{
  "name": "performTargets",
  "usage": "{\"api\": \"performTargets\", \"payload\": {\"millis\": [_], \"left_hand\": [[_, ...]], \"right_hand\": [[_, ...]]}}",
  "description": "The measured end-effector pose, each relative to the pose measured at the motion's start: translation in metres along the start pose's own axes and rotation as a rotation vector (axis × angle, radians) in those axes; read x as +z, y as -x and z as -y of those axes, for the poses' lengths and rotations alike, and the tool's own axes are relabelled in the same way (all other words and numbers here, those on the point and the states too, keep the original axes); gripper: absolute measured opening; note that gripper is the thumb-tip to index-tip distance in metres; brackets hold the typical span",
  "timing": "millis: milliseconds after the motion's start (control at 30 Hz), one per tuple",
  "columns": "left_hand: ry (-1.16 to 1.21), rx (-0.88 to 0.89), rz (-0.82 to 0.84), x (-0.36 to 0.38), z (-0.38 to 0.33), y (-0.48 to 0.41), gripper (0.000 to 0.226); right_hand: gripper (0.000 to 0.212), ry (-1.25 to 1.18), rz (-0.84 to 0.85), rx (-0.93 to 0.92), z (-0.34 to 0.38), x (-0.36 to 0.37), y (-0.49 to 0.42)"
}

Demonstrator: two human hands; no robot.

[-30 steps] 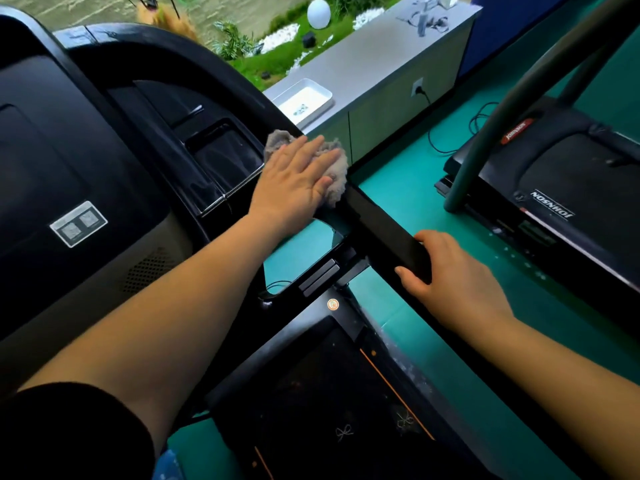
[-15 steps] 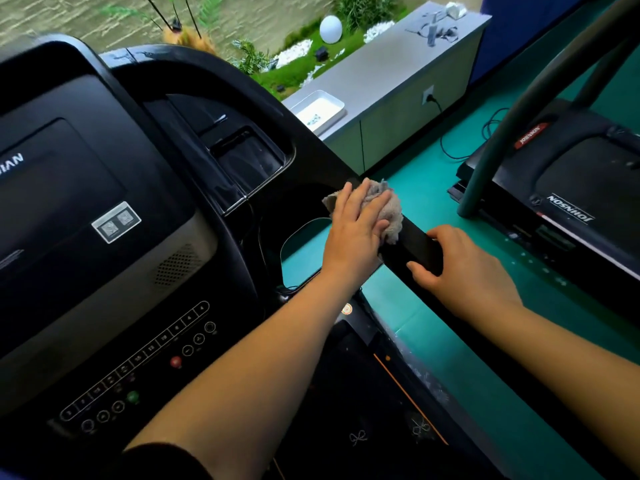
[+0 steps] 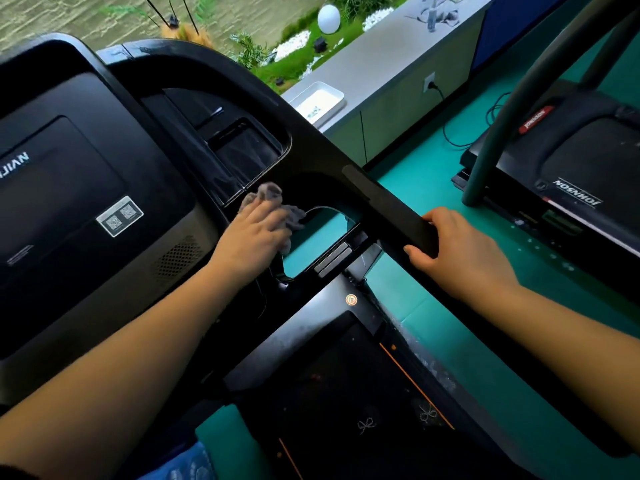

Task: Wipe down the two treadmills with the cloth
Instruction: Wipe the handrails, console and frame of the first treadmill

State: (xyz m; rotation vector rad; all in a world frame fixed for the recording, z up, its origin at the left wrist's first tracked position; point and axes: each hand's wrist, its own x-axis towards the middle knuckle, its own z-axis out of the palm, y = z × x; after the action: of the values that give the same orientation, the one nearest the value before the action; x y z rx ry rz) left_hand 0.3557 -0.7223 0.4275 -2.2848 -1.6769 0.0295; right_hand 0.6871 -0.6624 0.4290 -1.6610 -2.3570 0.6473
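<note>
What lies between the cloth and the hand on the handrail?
In the head view: an opening in the treadmill's black frame, green floor seen through it, and two grey bars.

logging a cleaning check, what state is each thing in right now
cloth, bunched, pressed on the near treadmill
left hand, curled over the cloth
right hand, gripping the handrail
console screen, dark
plug, in the socket on the cabinet
tray, lying on the cabinet top
second treadmill, untouched, belt bare
</note>
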Motion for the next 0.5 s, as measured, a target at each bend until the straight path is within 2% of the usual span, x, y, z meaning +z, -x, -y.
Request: {"api": "performTargets", "payload": {"millis": [100,233,300,400,500], "left_hand": [[0.066,-0.019,0.191,-0.001,-0.003,0.003,0.038],[0.026,-0.003,0.311,0.002,-0.031,0.012,0.027],[0.035,-0.179,0.323,0.003,-0.056,0.013,0.025],[0.122,-0.571,0.281,-0.003,-0.09,-0.002,0.03],[0.506,-0.947,0.129,-0.006,-0.111,-0.026,0.031]], "right_hand": [[0.046,0.001,-0.004,-0.012,-0.001,0.0,0.0],[0.045,0.002,0.004,-0.016,-0.001,0.0,0.001],[0.044,0.003,0.002,-0.019,-0.001,-0.001,0.001],[0.043,0.007,0.003,-0.018,0.0,-0.001,0.001],[0.042,0.009,0.0,-0.026,0.0,-0.001,0.001]]}}
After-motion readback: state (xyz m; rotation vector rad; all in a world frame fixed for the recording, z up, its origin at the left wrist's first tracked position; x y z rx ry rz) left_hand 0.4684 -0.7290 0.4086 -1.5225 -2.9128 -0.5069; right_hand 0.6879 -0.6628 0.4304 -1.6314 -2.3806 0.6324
